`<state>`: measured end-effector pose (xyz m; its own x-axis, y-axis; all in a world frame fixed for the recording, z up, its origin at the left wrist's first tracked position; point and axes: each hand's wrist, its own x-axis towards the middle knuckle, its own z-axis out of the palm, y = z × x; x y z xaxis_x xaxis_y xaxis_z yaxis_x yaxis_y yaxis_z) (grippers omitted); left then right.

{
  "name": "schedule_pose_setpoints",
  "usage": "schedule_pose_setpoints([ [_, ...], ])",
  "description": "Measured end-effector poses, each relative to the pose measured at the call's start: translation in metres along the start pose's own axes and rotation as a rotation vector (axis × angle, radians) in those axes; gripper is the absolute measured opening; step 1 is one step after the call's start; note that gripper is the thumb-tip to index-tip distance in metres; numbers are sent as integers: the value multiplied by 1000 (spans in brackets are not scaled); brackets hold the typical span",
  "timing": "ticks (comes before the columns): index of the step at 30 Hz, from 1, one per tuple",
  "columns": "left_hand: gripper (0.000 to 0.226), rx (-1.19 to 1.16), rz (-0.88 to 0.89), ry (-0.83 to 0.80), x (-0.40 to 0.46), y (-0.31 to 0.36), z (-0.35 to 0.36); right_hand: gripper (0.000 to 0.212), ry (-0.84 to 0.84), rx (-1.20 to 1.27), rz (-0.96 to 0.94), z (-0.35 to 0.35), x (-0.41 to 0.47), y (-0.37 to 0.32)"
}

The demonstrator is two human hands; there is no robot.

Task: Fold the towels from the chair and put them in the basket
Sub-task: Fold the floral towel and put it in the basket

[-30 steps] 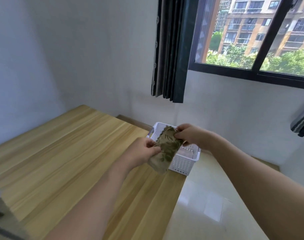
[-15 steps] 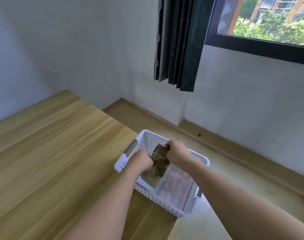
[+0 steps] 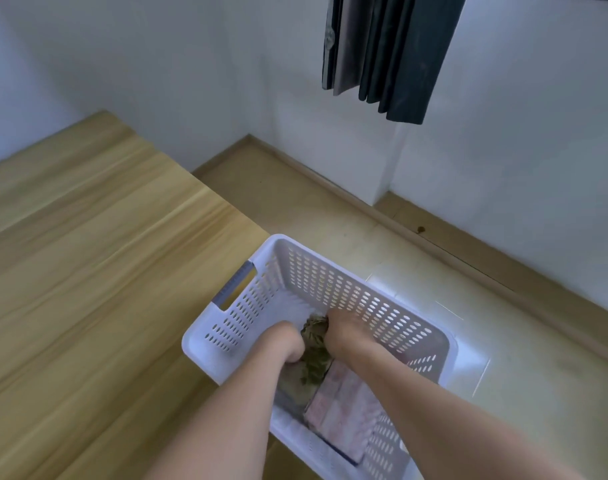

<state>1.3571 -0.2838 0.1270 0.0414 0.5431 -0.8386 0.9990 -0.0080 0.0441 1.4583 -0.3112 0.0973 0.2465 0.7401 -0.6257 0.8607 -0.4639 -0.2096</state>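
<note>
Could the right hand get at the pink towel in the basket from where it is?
Probably yes. The right hand grips the green towel inside the basket, and the pink towel lies beside it, uncovered from above; it would have to let go first.

The basket (image 3: 330, 282) is white plastic, smooth and faintly glossy, its walls pierced with rows of oval holes; the handle (image 3: 234, 286) carries a grey strip, perhaps rubber. The green leaf-print towel (image 3: 314, 358) is soft matt cloth, crumpled, and the pink checked towel (image 3: 344, 407) beside it looks like a flatter woven cloth. The worktop (image 3: 98, 271) shows pale wood grain with a smooth satin finish. The floor (image 3: 503, 358) is glossy tile. The curtain (image 3: 389, 53) is dark matt fabric.
</note>
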Motion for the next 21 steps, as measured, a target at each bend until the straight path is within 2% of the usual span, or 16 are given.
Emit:
schedule_pose_setpoints([
  [4,35,29,18,9,-5,-5,3,37,36,-75,-42,3,-7,0],
  [7,28,-26,72,114,-22,-14,1,30,99,-36,-79,-9,-26,3],
  [10,18,-100,187,258,-52,-29,-3,28,169,73,-94,-24,-59,3],
  [15,19,5,407,540,-112,-60,-4,33,268,165,-127,-41,-130,-11],
  [21,32,45,551,883,-191,-144,5,40,419,195,-200,-33,-241,-69],
])
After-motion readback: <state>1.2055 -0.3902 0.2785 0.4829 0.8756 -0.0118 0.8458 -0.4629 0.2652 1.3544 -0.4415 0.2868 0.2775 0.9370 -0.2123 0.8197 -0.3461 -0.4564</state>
